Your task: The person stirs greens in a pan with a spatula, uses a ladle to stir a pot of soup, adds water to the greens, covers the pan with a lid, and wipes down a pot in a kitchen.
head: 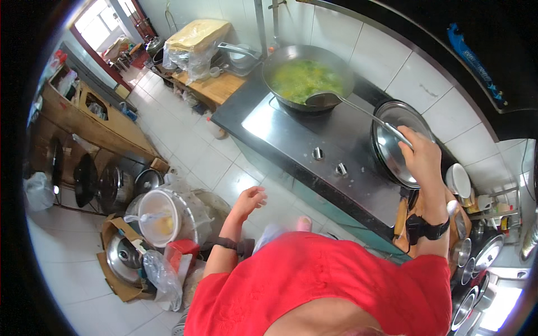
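My right hand [421,154] grips the pale handle of a long metal ladle [363,110]. Its dark bowl rests at the near rim of a large wok [290,54], over green leafy food in liquid [309,77]. The wok sits on the far burner of a steel-topped gas stove [290,140]. Under my right hand lies a pan covered by a shiny metal lid [397,153]. My left hand [249,203] hangs over the floor in front of the stove, fingers loosely bent, holding nothing.
Two control knobs [318,153] sit on the stovetop. A cutting board [402,248] with a wooden-handled tool stands at right, near a white bowl [458,180]. Past the wok, a wooden table [222,89] bears bagged goods. A white bucket [159,216] stands at left. The range hood [420,17] overhangs.
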`<action>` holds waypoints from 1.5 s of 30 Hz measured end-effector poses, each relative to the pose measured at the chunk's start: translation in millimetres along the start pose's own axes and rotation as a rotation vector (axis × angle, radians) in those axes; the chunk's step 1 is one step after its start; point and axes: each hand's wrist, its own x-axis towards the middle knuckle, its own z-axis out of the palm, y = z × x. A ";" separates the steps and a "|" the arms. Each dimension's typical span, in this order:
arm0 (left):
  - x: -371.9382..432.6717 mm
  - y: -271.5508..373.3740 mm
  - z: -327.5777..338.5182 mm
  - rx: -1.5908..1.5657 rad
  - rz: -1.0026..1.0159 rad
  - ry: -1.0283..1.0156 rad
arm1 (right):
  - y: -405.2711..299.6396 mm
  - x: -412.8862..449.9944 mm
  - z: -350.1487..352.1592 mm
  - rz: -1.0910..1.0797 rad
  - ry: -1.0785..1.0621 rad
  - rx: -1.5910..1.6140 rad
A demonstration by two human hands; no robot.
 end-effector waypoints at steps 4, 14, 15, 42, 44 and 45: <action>-12.7 25.6 -36.3 0.026 0.006 0.026 | -21.0 21.4 5.7 0.025 -0.113 -0.107; 54.2 58.8 -184.4 0.066 0.025 0.087 | -93.1 61.0 70.6 0.183 -0.192 -0.224; 67.0 62.3 -201.0 0.070 0.047 0.064 | -100.3 64.6 80.0 0.207 -0.179 -0.239; 307.9 365.8 -251.0 0.749 1.155 0.117 | -170.3 125.9 178.5 0.776 -0.075 -0.612; 330.9 380.2 -254.1 0.849 1.303 0.129 | -193.2 130.1 171.0 0.873 -0.107 -0.640; 339.2 382.7 -250.7 0.827 1.289 0.060 | -205.7 129.0 166.1 0.935 -0.136 -0.629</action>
